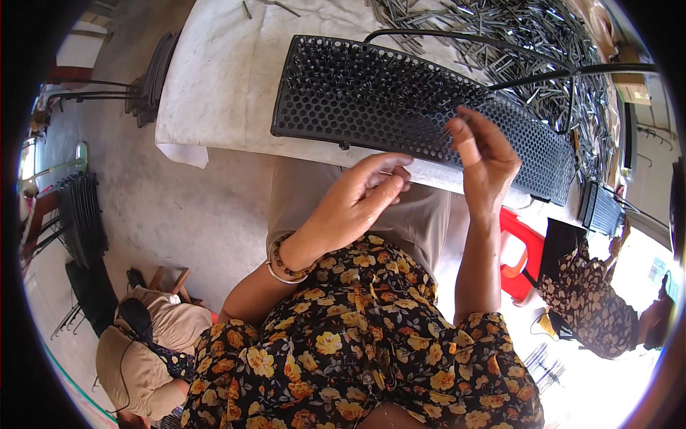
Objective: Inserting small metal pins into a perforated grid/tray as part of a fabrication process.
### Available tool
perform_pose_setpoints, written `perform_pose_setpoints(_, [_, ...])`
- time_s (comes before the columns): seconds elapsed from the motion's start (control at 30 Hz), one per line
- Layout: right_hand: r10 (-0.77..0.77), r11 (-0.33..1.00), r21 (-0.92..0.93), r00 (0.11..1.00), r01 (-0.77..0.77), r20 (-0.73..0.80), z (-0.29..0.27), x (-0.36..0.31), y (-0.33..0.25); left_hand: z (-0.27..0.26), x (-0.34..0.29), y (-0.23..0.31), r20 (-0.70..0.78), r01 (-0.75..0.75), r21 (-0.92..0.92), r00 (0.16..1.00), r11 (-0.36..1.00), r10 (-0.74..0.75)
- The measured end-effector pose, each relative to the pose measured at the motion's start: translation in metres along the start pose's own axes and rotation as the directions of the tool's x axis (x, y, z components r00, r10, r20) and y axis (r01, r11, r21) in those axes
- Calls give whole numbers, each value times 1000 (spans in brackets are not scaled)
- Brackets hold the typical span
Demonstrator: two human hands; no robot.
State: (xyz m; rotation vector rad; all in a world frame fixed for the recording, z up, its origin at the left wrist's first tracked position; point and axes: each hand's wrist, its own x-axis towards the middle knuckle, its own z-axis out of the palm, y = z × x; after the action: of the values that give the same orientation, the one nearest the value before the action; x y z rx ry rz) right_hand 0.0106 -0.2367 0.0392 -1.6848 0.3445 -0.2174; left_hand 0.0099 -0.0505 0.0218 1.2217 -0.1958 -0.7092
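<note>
A long black perforated panel (pixel 329 114) with honeycomb holes lies across the near edge of the table in front of me. Small dark pieces (pixel 357 68) stand densely in the holes along its far left and middle. My right hand (pixel 487 161) is raised over the panel's near edge, thumb and fingers pinched on a thin dark strip. Just short of that edge, my left hand (pixel 361 199) is closed with curled fingers. Whatever it holds is hidden in the fingers. A bent black rod frame (pixel 457 36) reaches over the panel's far side.
Behind the panel spreads a large pile of loose dark strips (pixel 529 43) on the white-covered table (pixel 221 79). At the right are a red plastic stool (pixel 525 250) and a person in a patterned top (pixel 589 300). Another person (pixel 143 350) sits at lower left. Black panels (pixel 82 214) hang at left.
</note>
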Motion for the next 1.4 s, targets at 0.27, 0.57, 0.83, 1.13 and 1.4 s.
perform_pose_setpoints(0.27, [-456,851,-389,865,354,-210,1,28,34,-42,1,16,-405,-352,394,763,849,504])
perform_pose_setpoints(0.57, [-603,659,-568,798,494,-7,3,24,26,-104,7,38,-467,-179,655,669,734,579])
perform_pose_setpoints(0.83, [-538,760,-566,798,320,-272,-83,3,15,-142,94,104,-165,-110,837,883,536,439])
perform_pose_setpoints(1.13, [-384,874,-484,679,48,-626,-170,-3,68,-31,276,111,352,-374,893,927,249,129])
perform_pose_setpoints(1.4, [-377,854,-520,693,4,-614,-146,7,58,79,408,84,489,-503,863,856,52,168])
